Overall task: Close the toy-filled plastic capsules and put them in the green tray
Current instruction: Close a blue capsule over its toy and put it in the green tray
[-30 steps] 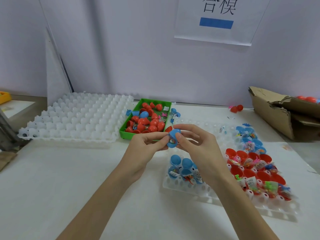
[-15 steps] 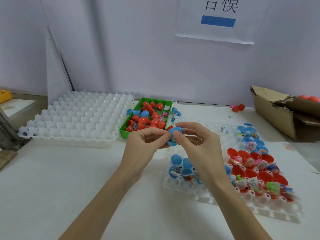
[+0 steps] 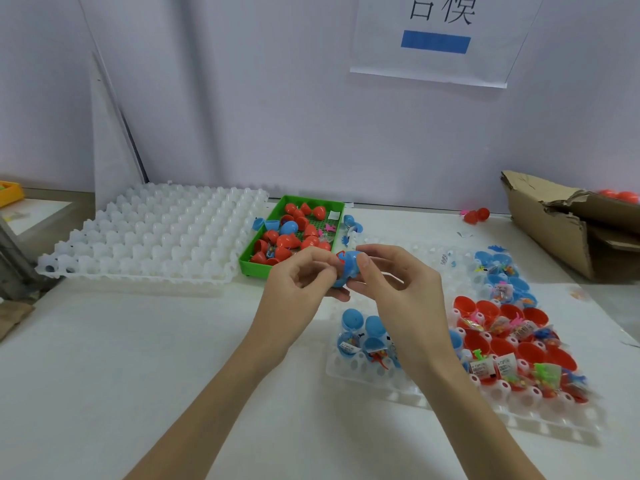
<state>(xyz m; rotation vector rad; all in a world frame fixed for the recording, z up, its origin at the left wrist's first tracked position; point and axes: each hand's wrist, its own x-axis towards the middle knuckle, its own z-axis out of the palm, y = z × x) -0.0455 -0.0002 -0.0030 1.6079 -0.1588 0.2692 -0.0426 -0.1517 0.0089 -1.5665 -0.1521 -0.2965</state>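
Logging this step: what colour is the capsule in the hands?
Blue capsule, with some red showing inside; head view.

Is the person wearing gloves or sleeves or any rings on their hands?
No. The left hand and the right hand are both bare, with no gloves, rings, watch or bracelets showing. Both forearms are bare too, right down to the bottom edge of the picture, so no sleeves can be seen. The fingernails look short and unpainted.

Glossy plastic capsule point(image 3: 349, 268); translucent plastic tray point(image 3: 149, 244); torn cardboard box point(image 3: 554, 233).
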